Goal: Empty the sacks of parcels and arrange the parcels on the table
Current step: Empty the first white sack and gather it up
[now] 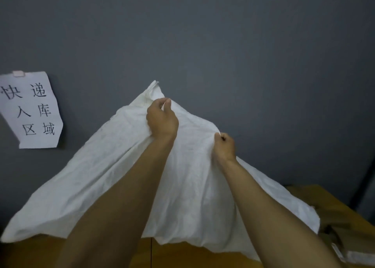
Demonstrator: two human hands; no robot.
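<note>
A large white woven sack (97, 176) is held up high in front of me, its closed end at the top and its open mouth hanging down over the table. My left hand (162, 118) grips the fabric near the top corner. My right hand (224, 146) pinches a fold of the sack lower and to the right. Brown cardboard parcels (332, 209) lie on the table at the right, partly hidden behind the sack. What is inside the sack is hidden.
The yellow-brown table (40, 251) runs along the bottom of the view under the sack. A grey wall stands behind, with a white paper sign (32, 109) taped at the left. A flat grey-white packet (353, 254) lies at the bottom right.
</note>
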